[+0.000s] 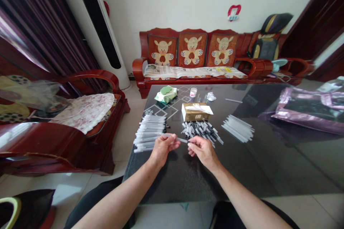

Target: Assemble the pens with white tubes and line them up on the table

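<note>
My left hand [163,148] is closed around a thin translucent pen barrel [182,140], held level over the near part of the table. At the barrel's right end, my right hand [203,151] pinches a small dark piece, mostly hidden by the fingers. Beside my left hand lies a row of whitish pens [149,128], some with dark ends. Just beyond my right hand is a loose heap of short black and white pen parts [202,128]. Farther right rests a stack of plain whitish tubes [238,128].
On the dark glossy table [252,171] stand a tissue box [195,115], a green wipes pack [166,94] and a small white jar [193,92]. A crumpled tissue [211,96] and a single tube [233,100] lie behind. A purple-edged clear bag [309,109] sits at the right.
</note>
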Demonstrator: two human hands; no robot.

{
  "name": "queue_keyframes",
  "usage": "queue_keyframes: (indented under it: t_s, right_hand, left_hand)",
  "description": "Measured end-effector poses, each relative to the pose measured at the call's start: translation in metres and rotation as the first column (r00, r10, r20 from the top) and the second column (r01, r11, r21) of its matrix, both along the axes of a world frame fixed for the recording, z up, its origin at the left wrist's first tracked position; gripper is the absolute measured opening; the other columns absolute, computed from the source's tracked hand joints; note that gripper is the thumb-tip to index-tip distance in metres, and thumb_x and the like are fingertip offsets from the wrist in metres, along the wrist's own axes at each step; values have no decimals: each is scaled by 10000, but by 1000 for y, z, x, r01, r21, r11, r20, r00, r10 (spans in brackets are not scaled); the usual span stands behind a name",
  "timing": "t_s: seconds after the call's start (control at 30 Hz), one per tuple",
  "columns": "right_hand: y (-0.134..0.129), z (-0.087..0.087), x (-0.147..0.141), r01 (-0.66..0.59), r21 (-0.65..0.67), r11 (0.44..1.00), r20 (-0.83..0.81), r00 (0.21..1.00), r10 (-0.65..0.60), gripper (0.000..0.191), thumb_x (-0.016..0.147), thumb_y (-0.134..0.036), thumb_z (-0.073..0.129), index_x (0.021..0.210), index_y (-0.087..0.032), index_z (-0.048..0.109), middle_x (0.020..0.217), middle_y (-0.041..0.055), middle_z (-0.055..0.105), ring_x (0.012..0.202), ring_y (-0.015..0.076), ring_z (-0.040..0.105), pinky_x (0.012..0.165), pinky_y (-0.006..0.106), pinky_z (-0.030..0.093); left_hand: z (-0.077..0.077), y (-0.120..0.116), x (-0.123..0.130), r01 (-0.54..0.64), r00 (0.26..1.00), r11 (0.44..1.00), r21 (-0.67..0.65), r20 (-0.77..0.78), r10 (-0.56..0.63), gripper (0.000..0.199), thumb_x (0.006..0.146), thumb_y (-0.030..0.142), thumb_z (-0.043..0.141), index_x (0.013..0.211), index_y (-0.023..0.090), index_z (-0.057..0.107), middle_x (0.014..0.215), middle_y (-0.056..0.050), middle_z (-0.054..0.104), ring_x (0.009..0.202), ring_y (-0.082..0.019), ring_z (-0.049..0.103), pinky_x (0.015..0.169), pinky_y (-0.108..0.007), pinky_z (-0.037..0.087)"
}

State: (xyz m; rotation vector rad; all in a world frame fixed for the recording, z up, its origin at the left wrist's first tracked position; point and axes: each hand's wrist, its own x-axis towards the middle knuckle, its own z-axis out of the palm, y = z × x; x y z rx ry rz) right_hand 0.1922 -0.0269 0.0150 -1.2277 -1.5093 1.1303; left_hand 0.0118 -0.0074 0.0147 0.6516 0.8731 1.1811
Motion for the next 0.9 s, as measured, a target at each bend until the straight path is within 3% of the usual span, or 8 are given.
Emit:
queue_keyframes:
  t_s: [0.43, 0.7, 0.9]
  right_hand:
    - [-1, 3, 2, -53, 3, 999, 82, 995, 52, 306, 852, -417, 462, 765, -153, 590, 589, 10, 614, 460, 111, 592, 419, 190, 468]
    - [3, 0, 1, -136, -224, 965, -112, 987, 113, 456, 845, -553, 404, 800, -128, 561, 546, 7, 597, 394, 118, 563, 351, 206, 440]
    - [2, 2, 4, -73, -59, 996, -40, 997, 71, 331, 798, -446, 545, 912, -138, 579, 667, 21, 643, 519, 130, 626, 460, 226, 505]
  left_hand:
    - [1, -1, 0, 9, 1000, 1000, 17, -19, -9, 249, 671, 273, 754, 806, 92, 650, 662, -55, 674, 648, -146, 669, 627, -221, 553]
    - [2, -1, 0, 21, 1000, 1000, 19, -14, -21, 283, 648, 291, 770, 809, 92, 650, 668, -62, 676, 649, -150, 669, 636, -231, 551]
    - [0, 0, 0, 14, 1000, 1000, 26, -12, -13, 269, 664, 284, 758, 819, 93, 647, 663, -55, 673, 657, -152, 671, 641, -235, 550]
